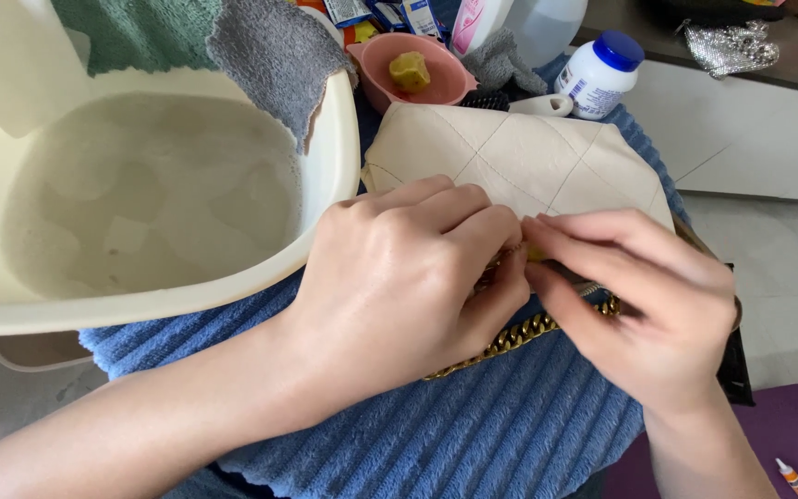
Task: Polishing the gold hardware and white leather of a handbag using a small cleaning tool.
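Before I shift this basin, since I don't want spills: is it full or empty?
Partly full. The cream basin holds cloudy water that stands well below its rim.

Centre frame, the cream bag point(519, 157) looks like smooth, matt quilted leather; its chain point(510, 340) is shiny gold metal, lying on ribbed blue cloth towel point(473, 425).

Both hands point(519, 296) on cream quilted bag point(519, 157), gold chain point(519, 337)
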